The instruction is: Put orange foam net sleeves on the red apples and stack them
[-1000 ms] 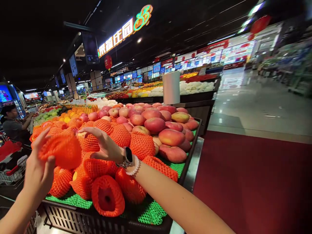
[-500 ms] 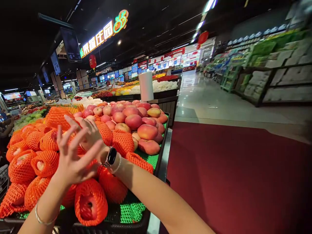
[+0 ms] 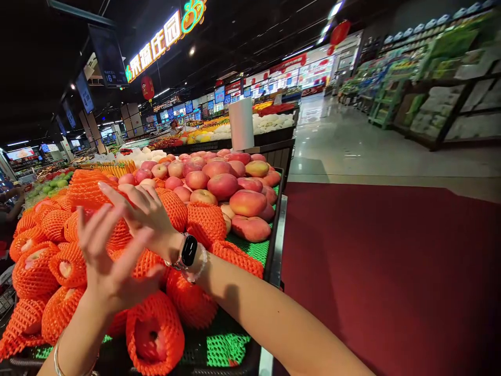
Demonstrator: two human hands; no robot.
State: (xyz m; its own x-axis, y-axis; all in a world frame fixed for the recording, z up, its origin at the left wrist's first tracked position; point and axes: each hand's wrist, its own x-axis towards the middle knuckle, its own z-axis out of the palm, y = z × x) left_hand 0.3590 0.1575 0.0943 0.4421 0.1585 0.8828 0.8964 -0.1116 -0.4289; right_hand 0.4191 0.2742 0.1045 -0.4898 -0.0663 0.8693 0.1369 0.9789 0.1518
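Observation:
My left hand [image 3: 113, 261] is raised over the near pile, its fingers spread and slightly blurred, with nothing visible in it. Just behind it, my right hand [image 3: 151, 216], with a black watch [image 3: 189, 250] at the wrist, reaches left with its fingers stretched out. Its fingertips are close to an orange foam-net sleeve [image 3: 86, 189] on top of the pile; whether they touch it is unclear. My left hand hides part of the right palm. Below both hands sits a red apple [image 3: 151, 337] in an orange net, its end showing. More net-wrapped fruit [image 3: 37, 266] lies to the left.
Bare red mangoes [image 3: 248, 202] lie behind on green mesh [image 3: 229, 349] lining the black crate. A white roll [image 3: 241, 124] stands beyond them. A metal edge [image 3: 278, 245] borders the stand, with dark red floor [image 3: 371, 271] to its right.
The view has shifted, so the mangoes and white roll sit farther right. My left hand has moved slightly left and down across the right one. Both hands stay over the netted fruit.

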